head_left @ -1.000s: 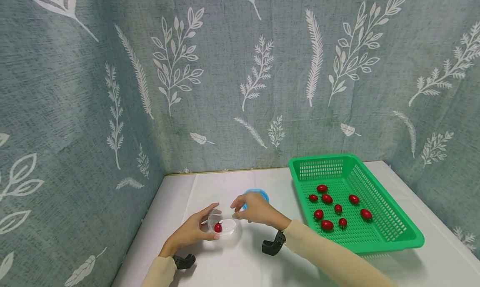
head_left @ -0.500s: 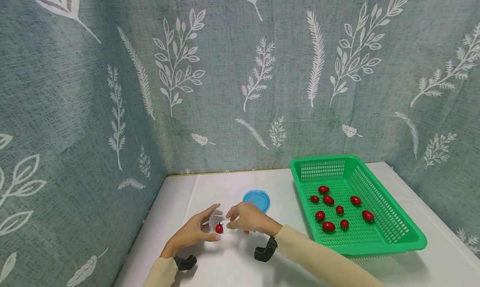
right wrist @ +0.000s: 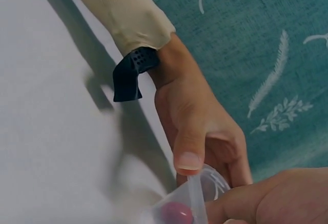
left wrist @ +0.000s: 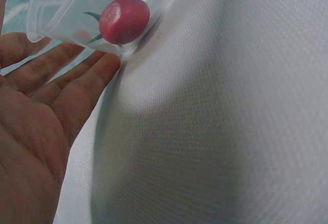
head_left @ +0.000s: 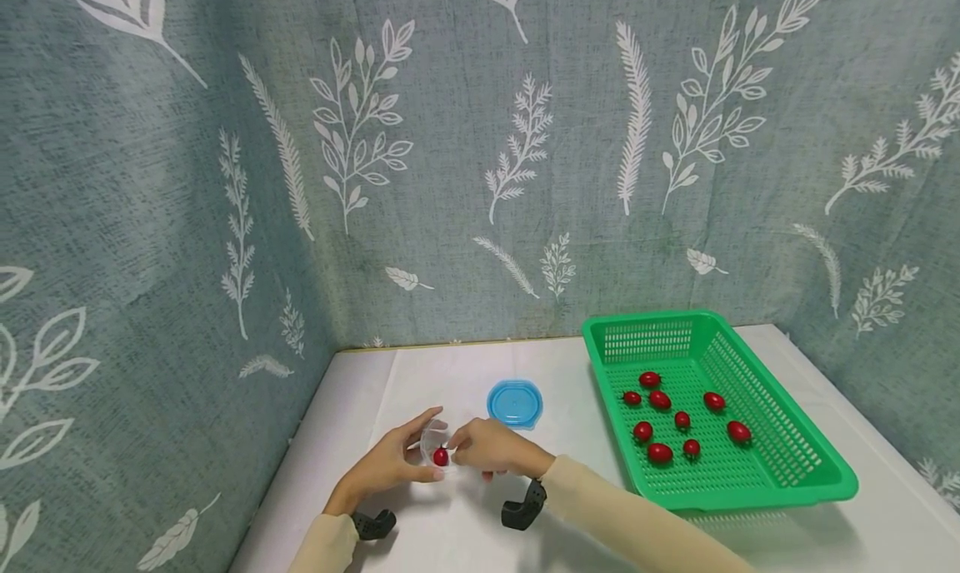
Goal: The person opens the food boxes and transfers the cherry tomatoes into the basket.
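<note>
A clear plastic cup (head_left: 431, 437) lies tipped on the white table, its mouth facing right. Inside sits one small red tomato (head_left: 440, 456) with a green stem, also visible through the wall in the left wrist view as a red tomato (left wrist: 124, 20). My left hand (head_left: 390, 460) holds the cup from the left, thumb in front and fingers behind. My right hand (head_left: 487, 445) has its fingertips at the cup's mouth, close to the tomato. Whether they pinch anything is hidden. The right wrist view shows the left thumb (right wrist: 189, 152) against the cup's rim.
A blue lid (head_left: 515, 403) lies on the table behind the right hand. To the right stands a green basket (head_left: 806, 440) with several red tomatoes. A patterned grey-green cloth (head_left: 465, 156) hangs behind and at both sides.
My right hand has moved left and slightly down, from beside the cup to its mouth, uncovering the blue lid. The left hand still holds the cup in nearly the same place.
</note>
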### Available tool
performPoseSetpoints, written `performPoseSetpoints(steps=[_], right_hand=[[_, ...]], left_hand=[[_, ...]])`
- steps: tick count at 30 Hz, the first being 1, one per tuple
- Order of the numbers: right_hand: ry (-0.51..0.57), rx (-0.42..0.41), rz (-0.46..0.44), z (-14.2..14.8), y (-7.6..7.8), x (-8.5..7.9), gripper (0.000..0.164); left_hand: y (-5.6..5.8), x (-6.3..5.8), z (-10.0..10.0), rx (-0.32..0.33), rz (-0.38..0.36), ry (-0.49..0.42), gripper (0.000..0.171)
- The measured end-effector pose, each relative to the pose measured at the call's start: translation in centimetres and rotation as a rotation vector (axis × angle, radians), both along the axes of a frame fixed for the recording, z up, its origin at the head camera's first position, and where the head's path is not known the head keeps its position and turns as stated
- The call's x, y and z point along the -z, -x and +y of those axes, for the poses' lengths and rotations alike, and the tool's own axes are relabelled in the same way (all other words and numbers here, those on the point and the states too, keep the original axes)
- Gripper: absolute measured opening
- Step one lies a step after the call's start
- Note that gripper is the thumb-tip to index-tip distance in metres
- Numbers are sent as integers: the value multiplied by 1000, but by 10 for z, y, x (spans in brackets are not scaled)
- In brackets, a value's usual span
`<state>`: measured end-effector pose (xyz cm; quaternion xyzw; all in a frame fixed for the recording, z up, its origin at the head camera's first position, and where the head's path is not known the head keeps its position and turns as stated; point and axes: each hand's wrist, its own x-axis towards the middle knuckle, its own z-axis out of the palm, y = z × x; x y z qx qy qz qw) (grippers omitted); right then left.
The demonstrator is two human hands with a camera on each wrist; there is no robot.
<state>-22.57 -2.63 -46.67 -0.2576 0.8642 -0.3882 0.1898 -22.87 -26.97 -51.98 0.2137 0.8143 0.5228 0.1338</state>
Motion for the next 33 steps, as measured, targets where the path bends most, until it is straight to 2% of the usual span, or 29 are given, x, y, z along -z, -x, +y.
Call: performPoseSetpoints(steps=[13, 18, 28, 33], right_hand=[[58, -11, -89, -7, 4, 11, 28], [100, -10, -130, -8, 4, 11, 30], [208, -8, -200, -7, 6, 12, 14], [258, 8, -199, -5, 7, 14, 7]], left_hand=[[0, 1, 0, -2, -12, -15, 104], [-1, 1, 0, 3, 10, 2, 104], [-2, 0, -1, 11, 22, 18, 105], [-2, 0, -1, -5, 21, 32, 104]])
